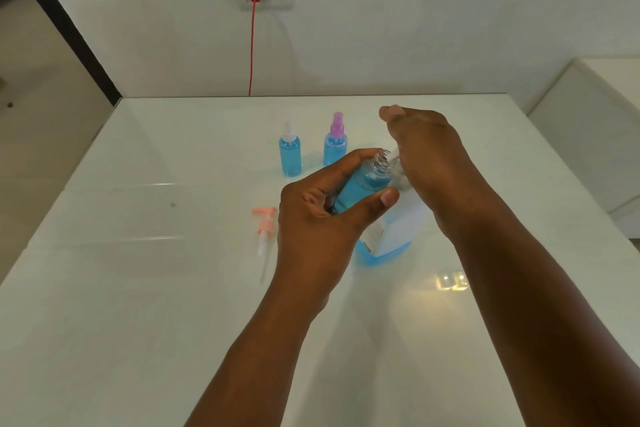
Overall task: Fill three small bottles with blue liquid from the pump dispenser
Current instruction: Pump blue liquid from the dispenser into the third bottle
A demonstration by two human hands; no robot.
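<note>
My left hand (318,215) grips a small clear bottle (363,184) holding blue liquid, tilted with its open neck up against the white spout of the pump dispenser (394,232). My right hand (426,156) lies over the dispenser's pump head and hides most of it. The dispenser's white label and blue base show below my hands. Two small bottles filled with blue liquid stand behind: one with a white spray cap (289,153), one with a purple spray cap (335,142).
A loose pink pump cap with its tube (265,236) lies on the white table (138,288) left of my left hand. A red plug and cord (252,45) hang from the wall socket. A white cabinet (595,135) stands to the right.
</note>
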